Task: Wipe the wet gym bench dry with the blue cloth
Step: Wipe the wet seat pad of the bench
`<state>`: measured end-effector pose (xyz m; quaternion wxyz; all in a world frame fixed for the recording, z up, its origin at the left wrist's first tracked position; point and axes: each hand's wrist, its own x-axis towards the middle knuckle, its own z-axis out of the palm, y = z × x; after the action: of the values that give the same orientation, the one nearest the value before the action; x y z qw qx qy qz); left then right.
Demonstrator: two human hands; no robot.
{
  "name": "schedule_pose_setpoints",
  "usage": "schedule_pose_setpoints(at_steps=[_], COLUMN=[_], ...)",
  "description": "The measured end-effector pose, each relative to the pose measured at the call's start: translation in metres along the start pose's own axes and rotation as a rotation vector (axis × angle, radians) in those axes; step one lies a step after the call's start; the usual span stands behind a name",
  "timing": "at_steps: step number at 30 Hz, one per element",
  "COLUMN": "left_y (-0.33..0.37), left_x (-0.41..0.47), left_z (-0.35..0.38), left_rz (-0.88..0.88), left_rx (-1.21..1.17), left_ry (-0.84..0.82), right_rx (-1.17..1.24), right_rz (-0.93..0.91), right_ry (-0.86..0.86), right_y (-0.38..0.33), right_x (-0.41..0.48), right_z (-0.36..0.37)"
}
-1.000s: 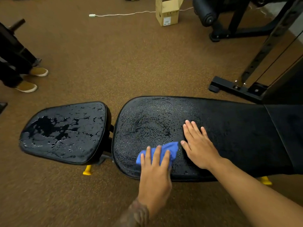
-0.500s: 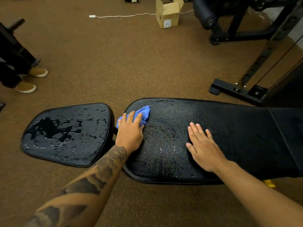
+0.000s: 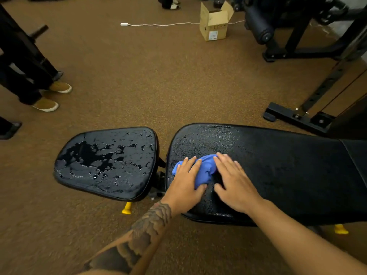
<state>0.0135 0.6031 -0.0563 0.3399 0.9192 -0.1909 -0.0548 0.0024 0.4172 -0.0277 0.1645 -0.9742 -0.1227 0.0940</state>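
The black gym bench has two pads. Its long back pad [image 3: 288,167] carries fine droplets at its left end. The smaller seat pad [image 3: 107,163] to the left is covered in pooled water. A crumpled blue cloth [image 3: 205,171] lies on the left end of the back pad. My left hand [image 3: 186,187] presses down on the cloth with fingers spread. My right hand [image 3: 232,179] lies flat on the pad right beside it, fingertips touching the cloth's right edge.
A person's legs and tan shoes [image 3: 45,104] stand at the left by a black rack. A black machine frame [image 3: 297,116] sits behind the bench on the right. A cardboard box [image 3: 214,22] and white cable [image 3: 158,24] lie on the brown floor farther back. Yellow bench feet [image 3: 127,209] show below.
My left hand swept the cloth from the pad's near edge up to its far left corner, then back to the middle left. My right hand stayed flat on the pad.
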Motion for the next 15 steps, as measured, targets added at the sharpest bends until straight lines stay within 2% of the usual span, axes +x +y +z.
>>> schedule_pose_setpoints(at_steps=[2,5,9,15], left_y=[-0.003,-0.015,-0.042,-0.067], left_x=[-0.004,-0.017,-0.04,-0.053], left_z=[-0.015,-0.036,-0.059,-0.101], left_rz=[0.014,-0.019,0.017,0.034], left_rx=[-0.112,-0.195,-0.137,-0.003], left_ry=[-0.009,-0.021,-0.029,-0.03], right_rx=[0.052,0.046,-0.071,0.076], right_rz=[-0.108,-0.13,-0.069,0.082], right_ry=[0.025,0.004,-0.009,0.134], right_y=[-0.025,-0.047,-0.059,-0.084], right_x=[0.01,0.023,0.027,0.033], right_z=[0.007,0.014,0.031,0.033])
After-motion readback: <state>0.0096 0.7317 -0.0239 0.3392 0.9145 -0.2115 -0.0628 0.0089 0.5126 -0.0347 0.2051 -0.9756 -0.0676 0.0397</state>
